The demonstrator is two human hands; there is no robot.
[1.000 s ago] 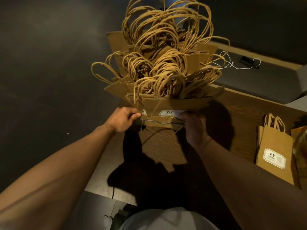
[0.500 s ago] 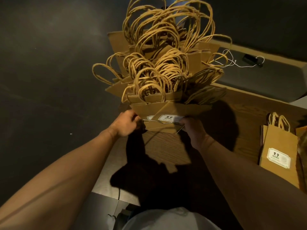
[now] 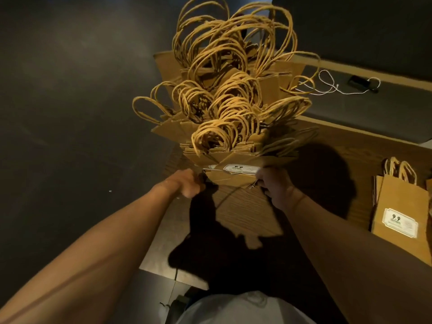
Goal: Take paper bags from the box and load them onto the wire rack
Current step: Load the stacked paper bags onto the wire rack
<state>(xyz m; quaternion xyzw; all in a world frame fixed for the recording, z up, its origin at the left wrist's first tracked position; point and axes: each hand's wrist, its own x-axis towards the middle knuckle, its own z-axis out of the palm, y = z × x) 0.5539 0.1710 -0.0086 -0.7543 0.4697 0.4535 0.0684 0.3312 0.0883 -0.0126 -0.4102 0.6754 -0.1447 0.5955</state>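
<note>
A wire rack [image 3: 230,172] crammed with several brown paper bags [image 3: 229,157] stands before me on the wooden counter; their twisted handles [image 3: 233,73] loop up in a tangle. My left hand [image 3: 190,184] grips the rack's near left corner, fingers curled. My right hand [image 3: 273,183] grips the near right corner at the wire. The front bag shows a white "9.9" label [image 3: 240,169]. Most of the rack's wire is hidden by the bags. No box is in view.
A small stack of the same bags [image 3: 397,209] lies flat on the wooden counter [image 3: 327,164] at the right. A white cord [image 3: 332,86] and a black plug [image 3: 358,81] lie on the grey ledge behind. Dark floor spreads left.
The loaded rack has tipped and shifted slightly away from me, with both hands moving forward along with it. The front bags stand more upright.
</note>
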